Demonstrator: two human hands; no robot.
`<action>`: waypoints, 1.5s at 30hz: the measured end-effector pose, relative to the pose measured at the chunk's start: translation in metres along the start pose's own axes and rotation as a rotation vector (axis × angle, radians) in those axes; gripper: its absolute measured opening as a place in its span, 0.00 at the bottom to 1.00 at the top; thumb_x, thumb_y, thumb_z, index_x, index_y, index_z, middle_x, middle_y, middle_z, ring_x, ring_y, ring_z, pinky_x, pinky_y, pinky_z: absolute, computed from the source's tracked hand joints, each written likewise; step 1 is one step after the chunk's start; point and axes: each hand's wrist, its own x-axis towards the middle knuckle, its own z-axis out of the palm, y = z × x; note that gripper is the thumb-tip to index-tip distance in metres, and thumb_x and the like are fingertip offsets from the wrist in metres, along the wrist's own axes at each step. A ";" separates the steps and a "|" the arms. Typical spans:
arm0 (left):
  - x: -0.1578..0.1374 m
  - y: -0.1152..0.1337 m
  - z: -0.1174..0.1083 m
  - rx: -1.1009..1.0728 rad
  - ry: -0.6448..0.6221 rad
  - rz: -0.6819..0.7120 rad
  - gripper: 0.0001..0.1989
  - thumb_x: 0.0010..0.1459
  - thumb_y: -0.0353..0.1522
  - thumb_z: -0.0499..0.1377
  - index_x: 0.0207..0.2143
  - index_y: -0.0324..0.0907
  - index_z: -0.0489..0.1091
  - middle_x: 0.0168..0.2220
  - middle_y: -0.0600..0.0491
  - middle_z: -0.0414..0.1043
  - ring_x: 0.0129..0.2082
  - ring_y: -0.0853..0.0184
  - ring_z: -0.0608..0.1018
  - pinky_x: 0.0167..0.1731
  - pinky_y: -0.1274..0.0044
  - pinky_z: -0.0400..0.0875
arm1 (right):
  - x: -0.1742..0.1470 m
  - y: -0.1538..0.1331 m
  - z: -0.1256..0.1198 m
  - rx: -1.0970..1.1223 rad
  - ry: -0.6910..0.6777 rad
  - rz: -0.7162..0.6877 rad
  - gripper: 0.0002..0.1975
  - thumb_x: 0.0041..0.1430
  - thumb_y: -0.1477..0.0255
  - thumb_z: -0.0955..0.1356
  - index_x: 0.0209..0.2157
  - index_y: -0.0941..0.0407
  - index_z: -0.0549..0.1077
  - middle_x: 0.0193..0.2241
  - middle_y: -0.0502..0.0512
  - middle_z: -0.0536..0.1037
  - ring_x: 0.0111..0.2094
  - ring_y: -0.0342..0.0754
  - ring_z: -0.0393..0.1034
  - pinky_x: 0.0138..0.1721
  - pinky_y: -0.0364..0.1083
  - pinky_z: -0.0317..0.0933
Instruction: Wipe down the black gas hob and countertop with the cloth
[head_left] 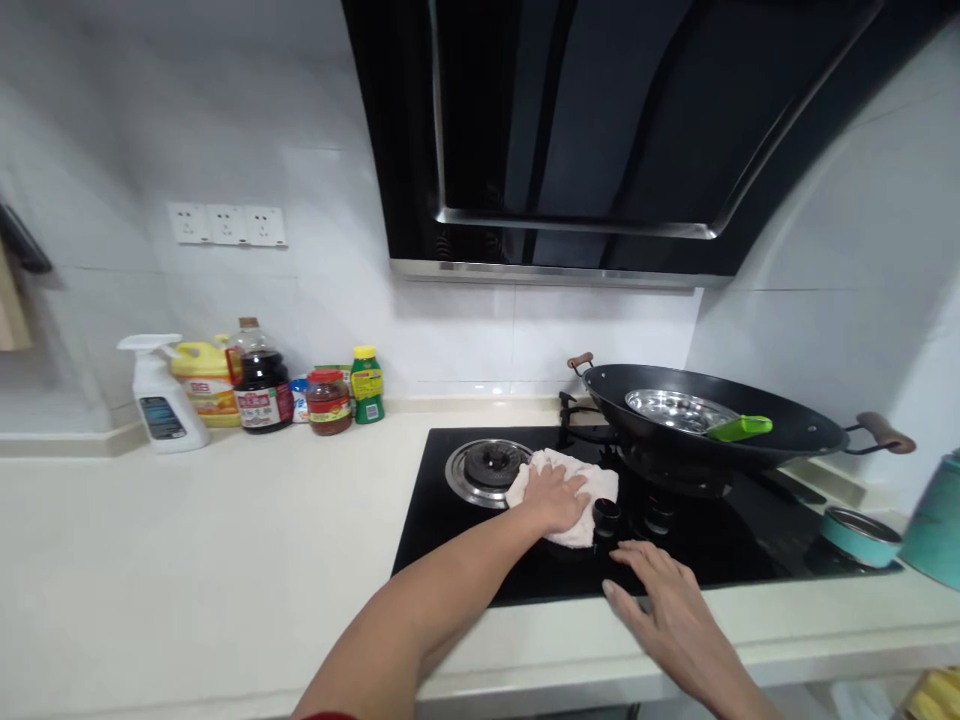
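On the black glass cooktop (465,560), my left hand (553,497) holds a pale, crumpled cloth (598,482) and presses it down, with its fingers bent into the fabric. The cloth lies just right of the bare left burner (491,465) and touches or nearly touches a black control knob (606,517). My right hand (664,605) is over the cooktop's front edge, palm down, holding nothing, its thumb and fingers apart. A second knob (659,514) is beyond its fingertips. The underside of the cloth is hidden.
A large black wok (795,425) on the right burner holds a perforated metal strainer (667,408) and a green-handled utensil (741,428). A teal round container (861,537) stands at right. Bottles, a jar and a spray bottle (166,405) line the back left. The range hood (555,130) overhangs.
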 end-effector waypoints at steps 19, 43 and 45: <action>-0.166 -0.120 -0.038 -0.043 0.065 -0.285 0.32 0.64 0.55 0.48 0.68 0.59 0.60 0.74 0.53 0.52 0.73 0.52 0.53 0.68 0.51 0.45 | -0.008 0.008 0.005 0.003 -0.022 0.036 0.24 0.67 0.52 0.62 0.53 0.52 0.76 0.57 0.58 0.76 0.62 0.58 0.66 0.60 0.60 0.61; -0.185 0.047 0.013 -0.191 -0.001 0.107 0.37 0.64 0.55 0.46 0.71 0.51 0.57 0.76 0.46 0.43 0.74 0.40 0.42 0.68 0.45 0.27 | -0.007 0.008 -0.016 0.431 0.184 0.239 0.24 0.64 0.50 0.63 0.45 0.53 0.79 0.51 0.60 0.78 0.55 0.57 0.72 0.58 0.55 0.65; -0.184 0.054 0.019 -0.214 0.019 0.183 0.35 0.65 0.54 0.46 0.70 0.52 0.58 0.76 0.47 0.45 0.74 0.41 0.42 0.68 0.45 0.26 | -0.015 0.000 -0.019 0.448 0.243 0.254 0.23 0.65 0.51 0.63 0.48 0.52 0.77 0.53 0.60 0.77 0.56 0.57 0.71 0.58 0.54 0.66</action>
